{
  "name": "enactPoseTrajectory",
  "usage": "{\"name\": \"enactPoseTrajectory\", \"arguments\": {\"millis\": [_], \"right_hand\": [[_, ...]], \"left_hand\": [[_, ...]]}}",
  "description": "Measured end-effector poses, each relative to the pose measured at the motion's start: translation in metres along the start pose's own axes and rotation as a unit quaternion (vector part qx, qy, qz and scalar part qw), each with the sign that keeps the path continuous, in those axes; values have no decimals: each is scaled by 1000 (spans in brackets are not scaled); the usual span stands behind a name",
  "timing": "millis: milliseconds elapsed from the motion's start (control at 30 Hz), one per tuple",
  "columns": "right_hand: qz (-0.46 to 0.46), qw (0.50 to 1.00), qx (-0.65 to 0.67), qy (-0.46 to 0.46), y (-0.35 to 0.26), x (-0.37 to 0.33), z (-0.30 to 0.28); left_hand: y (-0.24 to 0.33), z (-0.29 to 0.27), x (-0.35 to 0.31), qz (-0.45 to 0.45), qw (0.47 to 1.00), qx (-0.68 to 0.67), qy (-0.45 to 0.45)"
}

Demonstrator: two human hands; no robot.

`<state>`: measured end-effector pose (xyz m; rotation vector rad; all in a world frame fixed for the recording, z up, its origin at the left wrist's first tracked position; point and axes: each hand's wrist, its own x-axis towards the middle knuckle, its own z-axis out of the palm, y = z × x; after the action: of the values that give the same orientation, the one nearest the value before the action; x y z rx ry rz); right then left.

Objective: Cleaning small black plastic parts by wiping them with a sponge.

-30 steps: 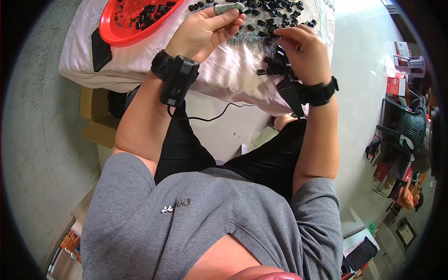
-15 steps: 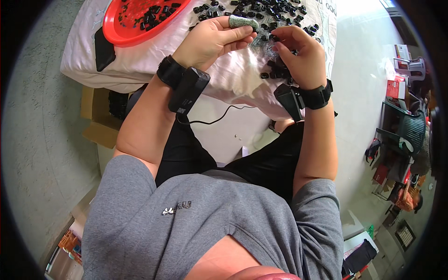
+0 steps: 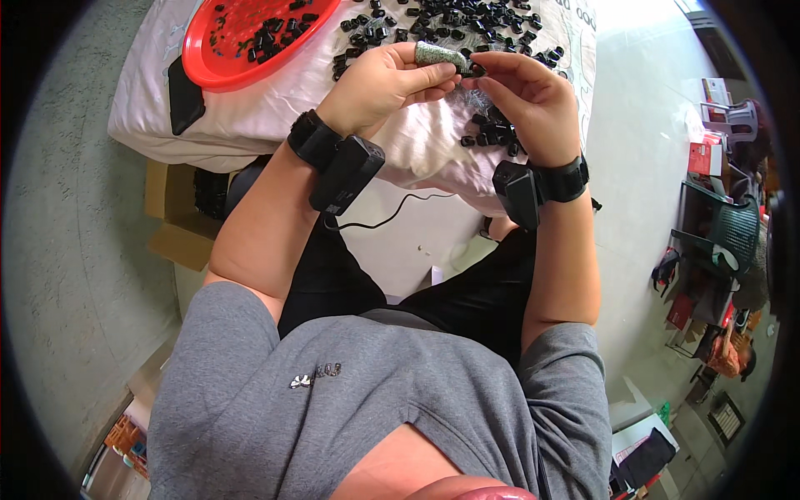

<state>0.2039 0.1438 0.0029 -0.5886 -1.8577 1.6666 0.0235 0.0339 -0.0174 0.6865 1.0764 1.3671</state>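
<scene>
My left hand (image 3: 373, 86) is closed in a pinch, thumb against a forefinger wrapped in a speckled grey-green finger cover (image 3: 437, 55). At its fingertips sits a small black part (image 3: 463, 72), partly hidden by the fingers. My right hand (image 3: 540, 104) meets it from the other side, thumb and forefinger pinched on a small dark part (image 3: 477, 72). Whether these are one part or two fitted together, I cannot tell. Below and beyond the hands, many similar small black parts (image 3: 497, 129) lie loose, with some clear plastic film (image 3: 477, 98) among them.
A red round tray (image 3: 200, 75) with black parts and tiny bits stands at the table's left, beside a flat black object (image 3: 185, 98). A pale cloth (image 3: 250, 125) covers the table. An open cardboard box (image 3: 179, 237) sits below left. A black cable (image 3: 392, 218) hangs near my knees.
My right hand has moved left and my left hand slightly right, so their fingertips now meet at the small black part. Before, a gap lay between them.
</scene>
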Motion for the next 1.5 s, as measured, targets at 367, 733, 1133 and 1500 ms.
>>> {"name": "enactPoseTrajectory", "arguments": {"millis": [367,733,1133,1500], "right_hand": [[4,1000,-15,-16,-2,-1,4],[-16,999,-7,29,2,-1,13],[-19,998,-30,56,1,-4,17],[-117,990,-54,53,3,-1,17]], "left_hand": [[-1,-3,-1,7,1000,-1,5],[3,2,-4,22,1000,5,1],[-6,0,-1,55,997,-45,-18],[3,0,-6,23,997,-26,-72]]}}
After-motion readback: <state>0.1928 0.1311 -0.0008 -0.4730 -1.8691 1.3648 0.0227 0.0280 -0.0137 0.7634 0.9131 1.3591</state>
